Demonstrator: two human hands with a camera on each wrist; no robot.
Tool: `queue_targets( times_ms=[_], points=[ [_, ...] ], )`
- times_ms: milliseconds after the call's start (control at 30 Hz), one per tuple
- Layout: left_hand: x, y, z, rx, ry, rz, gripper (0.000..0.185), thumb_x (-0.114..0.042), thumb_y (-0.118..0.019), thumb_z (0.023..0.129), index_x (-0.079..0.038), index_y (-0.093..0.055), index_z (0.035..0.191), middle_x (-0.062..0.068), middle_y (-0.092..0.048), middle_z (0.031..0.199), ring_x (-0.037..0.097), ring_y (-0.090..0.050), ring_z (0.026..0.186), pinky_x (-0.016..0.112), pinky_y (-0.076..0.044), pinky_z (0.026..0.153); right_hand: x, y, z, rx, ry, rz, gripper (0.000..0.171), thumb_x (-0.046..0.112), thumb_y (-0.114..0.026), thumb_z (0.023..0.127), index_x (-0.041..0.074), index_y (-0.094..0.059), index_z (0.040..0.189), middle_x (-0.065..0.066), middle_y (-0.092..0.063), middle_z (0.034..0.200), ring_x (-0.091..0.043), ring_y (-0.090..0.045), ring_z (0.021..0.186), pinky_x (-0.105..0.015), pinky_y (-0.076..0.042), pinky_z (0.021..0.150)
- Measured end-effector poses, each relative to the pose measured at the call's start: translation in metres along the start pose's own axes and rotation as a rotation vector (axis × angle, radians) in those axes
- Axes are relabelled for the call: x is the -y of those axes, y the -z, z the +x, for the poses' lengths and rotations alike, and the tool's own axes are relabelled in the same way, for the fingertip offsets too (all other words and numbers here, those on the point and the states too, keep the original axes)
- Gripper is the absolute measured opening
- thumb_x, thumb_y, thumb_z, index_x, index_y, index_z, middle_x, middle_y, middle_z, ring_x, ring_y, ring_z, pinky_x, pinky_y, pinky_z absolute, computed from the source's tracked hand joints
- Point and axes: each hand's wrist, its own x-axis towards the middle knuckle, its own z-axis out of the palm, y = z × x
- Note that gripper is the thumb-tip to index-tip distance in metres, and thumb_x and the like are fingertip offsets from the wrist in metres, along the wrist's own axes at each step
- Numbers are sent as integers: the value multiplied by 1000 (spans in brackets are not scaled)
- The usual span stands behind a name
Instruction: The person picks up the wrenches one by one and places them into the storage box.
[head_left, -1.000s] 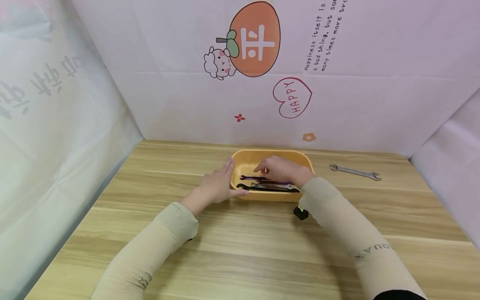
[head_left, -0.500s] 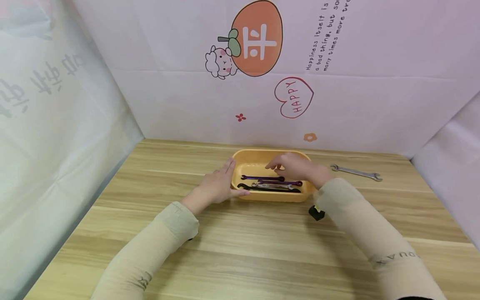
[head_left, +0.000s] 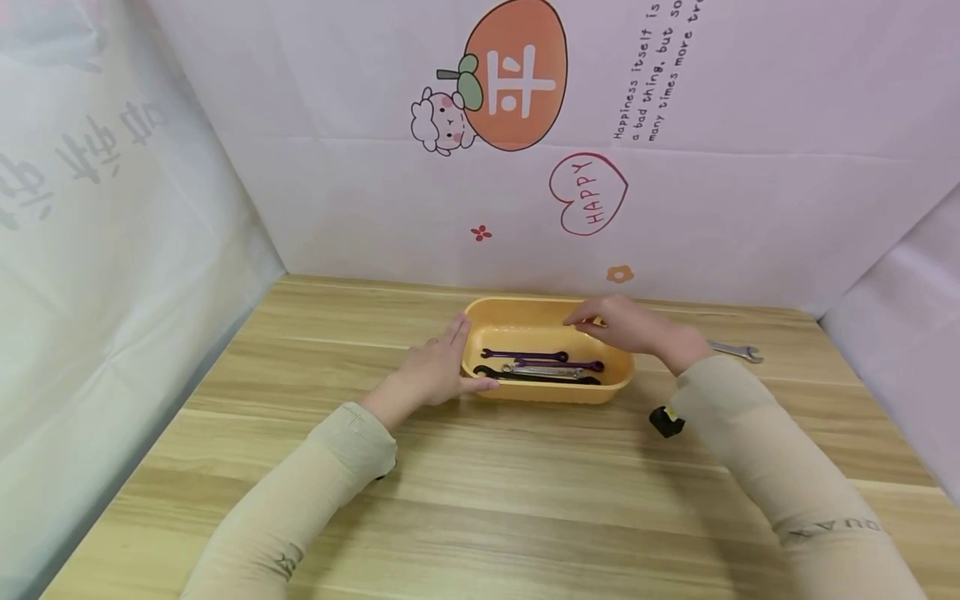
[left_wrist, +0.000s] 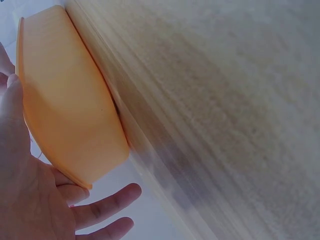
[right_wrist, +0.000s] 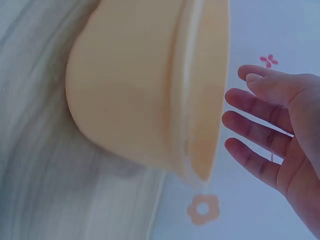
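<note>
At centre frame, a person's left hand (head_left: 433, 372) rests flat against the left end of an orange tub (head_left: 525, 314) on the wooden bench (head_left: 480, 500), fingers straight. The right hand (head_left: 630, 327), fingers loosely spread and empty, hangs over the tub's right rim. Three wrenches (head_left: 542, 367) lie inside; a silver wrench (head_left: 738, 351) sits right of the tub, seemingly the next pickup, needing a reach right.

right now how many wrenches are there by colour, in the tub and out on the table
purple wrenches: 2, in the orange tub
black wrench: 1, in the tub
silver wrench in the tub: 1
silver wrench on the table: 1, partly hidden behind the right hand
total: 5
</note>
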Motion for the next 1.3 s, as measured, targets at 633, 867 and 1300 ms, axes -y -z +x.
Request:
queue_targets(
  times_ms=[633, 867, 1300],
  points=[
    [2, 1, 4, 12, 7, 11, 122, -86, -49, 85, -6, -3, 165, 8, 0, 172, 43, -47, 138, 51, -55, 89, -38, 30, -48, -109, -72, -6, 31, -15, -59, 93, -2, -77, 114, -15, -73, 108, -30, -67, 92, -50, -56, 81],
    [1, 2, 4, 20, 4, 7, 122, -86, -49, 85, -6, -2, 165, 8, 2, 171, 44, -47, 138, 54, -54, 93, -59, 36, -72, -133, -165, 27, 29, -12, -57, 96, -3, -75, 118, -24, -70, 116, -41, -65, 108, -58, -54, 89],
    [0, 3, 2, 28, 7, 7, 121, -84, -51, 86, -7, -1, 165, 7, 3, 172, 45, -46, 138, 56, -51, 97, -84, 36, -102, -123, -259, -3, 26, -7, -58, 98, -6, -73, 119, -29, -68, 118, -45, -65, 105, -56, -56, 84]
  ],
)
